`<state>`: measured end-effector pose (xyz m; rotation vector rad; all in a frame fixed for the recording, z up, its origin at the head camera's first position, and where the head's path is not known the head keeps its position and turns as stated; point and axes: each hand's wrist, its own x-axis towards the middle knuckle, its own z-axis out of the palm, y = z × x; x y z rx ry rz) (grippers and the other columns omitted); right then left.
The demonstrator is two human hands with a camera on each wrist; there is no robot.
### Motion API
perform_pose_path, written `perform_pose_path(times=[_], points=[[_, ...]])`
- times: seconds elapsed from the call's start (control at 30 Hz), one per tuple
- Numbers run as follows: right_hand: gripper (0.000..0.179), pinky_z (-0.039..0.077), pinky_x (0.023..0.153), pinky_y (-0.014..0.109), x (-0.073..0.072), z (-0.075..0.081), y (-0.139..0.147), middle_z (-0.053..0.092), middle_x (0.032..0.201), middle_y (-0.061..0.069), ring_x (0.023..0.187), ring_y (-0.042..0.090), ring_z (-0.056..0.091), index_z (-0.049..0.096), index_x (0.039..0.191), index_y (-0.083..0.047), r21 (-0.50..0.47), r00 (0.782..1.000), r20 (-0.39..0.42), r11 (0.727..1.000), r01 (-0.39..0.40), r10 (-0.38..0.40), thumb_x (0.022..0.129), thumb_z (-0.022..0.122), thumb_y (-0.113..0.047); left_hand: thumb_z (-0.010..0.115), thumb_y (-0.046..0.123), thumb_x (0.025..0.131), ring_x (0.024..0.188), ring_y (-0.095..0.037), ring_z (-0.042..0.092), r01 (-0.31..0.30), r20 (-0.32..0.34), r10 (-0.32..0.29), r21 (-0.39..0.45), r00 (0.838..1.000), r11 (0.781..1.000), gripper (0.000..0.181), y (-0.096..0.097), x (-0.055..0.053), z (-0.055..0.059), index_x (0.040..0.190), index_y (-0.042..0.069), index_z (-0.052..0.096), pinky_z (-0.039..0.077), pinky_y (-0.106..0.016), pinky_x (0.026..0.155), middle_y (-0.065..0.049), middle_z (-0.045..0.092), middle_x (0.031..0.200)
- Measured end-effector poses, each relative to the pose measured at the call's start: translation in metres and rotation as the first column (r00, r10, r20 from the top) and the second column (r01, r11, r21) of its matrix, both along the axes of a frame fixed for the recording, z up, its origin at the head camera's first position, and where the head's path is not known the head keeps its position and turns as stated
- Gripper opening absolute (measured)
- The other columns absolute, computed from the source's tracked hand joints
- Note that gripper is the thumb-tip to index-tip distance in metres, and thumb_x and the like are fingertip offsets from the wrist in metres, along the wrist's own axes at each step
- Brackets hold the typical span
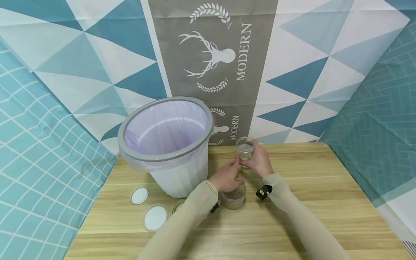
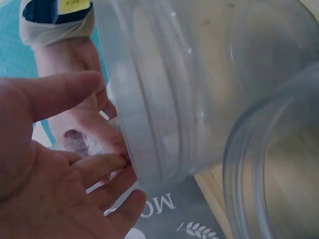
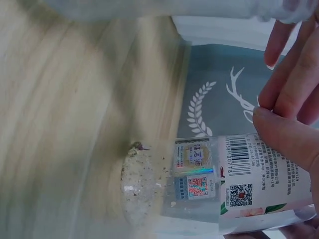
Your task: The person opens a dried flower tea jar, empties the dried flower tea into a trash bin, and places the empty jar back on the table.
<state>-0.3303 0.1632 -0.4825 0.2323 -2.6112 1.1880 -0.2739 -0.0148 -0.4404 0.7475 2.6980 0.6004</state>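
My right hand (image 1: 261,160) grips a clear plastic jar (image 1: 245,147) near the wall, its thumb on the printed label (image 3: 249,186) and fingers beneath. Small dark specks cling inside the jar's end (image 3: 142,189). Reaching in from the left, my left hand (image 1: 226,177) has its fingertips right at the jar and the right hand's fingers. The left wrist view shows the left fingers (image 2: 107,174) fairly straight and the thumb apart. Below that hand stands a wide clear jar (image 1: 233,202), partly covered by it. Two clear jar walls (image 2: 214,104) fill the left wrist view's right side.
A white bin (image 1: 182,177) with a grey rim and pale purple liner stands left of the hands. Two round white-faced lids (image 1: 139,195) lie on the wooden table (image 1: 292,231). A gold-rimmed round thing (image 1: 178,204) is half hidden by the left forearm. Patterned cloth hangs behind.
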Motion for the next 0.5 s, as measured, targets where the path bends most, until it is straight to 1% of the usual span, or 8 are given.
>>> perform_pose_path(times=[0.3,0.5], points=[[0.088,0.048,0.106,0.062,0.0005,-0.0032,0.0002,0.062,0.133,0.027,0.122,0.047,0.060,0.046,0.143,0.002,-0.005,1.000,0.011,1.000,-0.023,0.023,0.073,0.094,-0.020,0.065,0.034,0.101,0.151,-0.030,0.039,0.021,-0.019,-0.022,-0.022,1.000,1.000,0.093,-0.0024,-0.0031,-0.0047,0.165,-0.001,0.006,0.032,-0.039,0.125,-0.018,0.039,0.164],[0.089,0.048,0.106,0.062,-0.0005,-0.0046,-0.0006,0.060,0.136,0.027,0.125,0.047,0.059,0.043,0.146,0.000,-0.035,0.998,0.050,0.999,-0.020,0.022,0.075,0.093,-0.021,0.063,0.036,0.103,0.152,-0.030,0.039,0.032,-0.024,-0.032,-0.034,0.999,0.999,0.092,-0.0040,-0.0070,-0.0068,0.165,0.001,0.005,0.031,-0.039,0.126,-0.016,0.038,0.164]])
